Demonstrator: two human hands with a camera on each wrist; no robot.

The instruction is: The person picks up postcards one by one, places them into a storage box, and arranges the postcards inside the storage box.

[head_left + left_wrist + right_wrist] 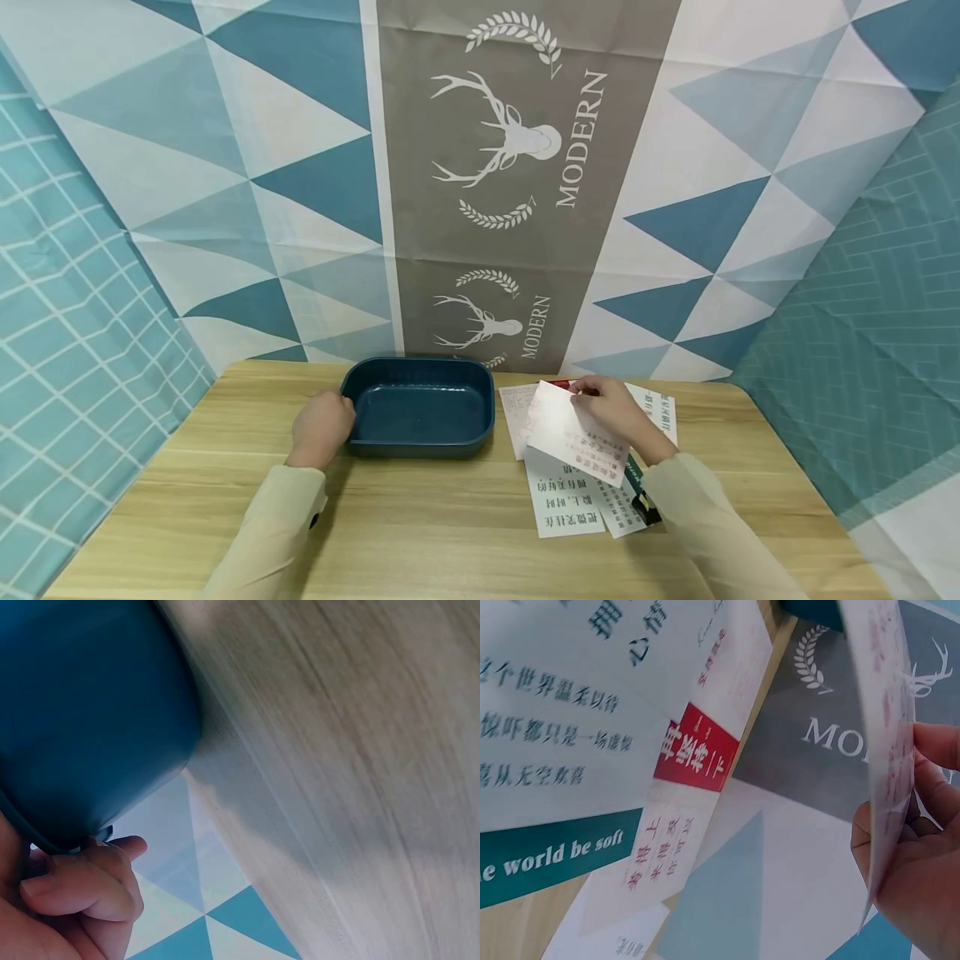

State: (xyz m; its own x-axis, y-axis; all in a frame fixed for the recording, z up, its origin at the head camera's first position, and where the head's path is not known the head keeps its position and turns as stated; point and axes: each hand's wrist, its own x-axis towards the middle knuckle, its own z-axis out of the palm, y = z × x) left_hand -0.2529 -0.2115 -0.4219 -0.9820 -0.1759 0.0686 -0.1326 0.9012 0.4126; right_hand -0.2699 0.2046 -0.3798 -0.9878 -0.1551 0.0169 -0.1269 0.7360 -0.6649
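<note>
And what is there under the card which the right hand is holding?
Below the held card, other printed cards lie overlapping on the table. Their covered parts, and anything completely hidden, cannot be seen.

The head view was bright and evenly lit, with pale glare on the printed card (568, 433) and soft shadows on the wooden tabletop (442, 533). The left wrist view was dimmer and blurrier.
</note>
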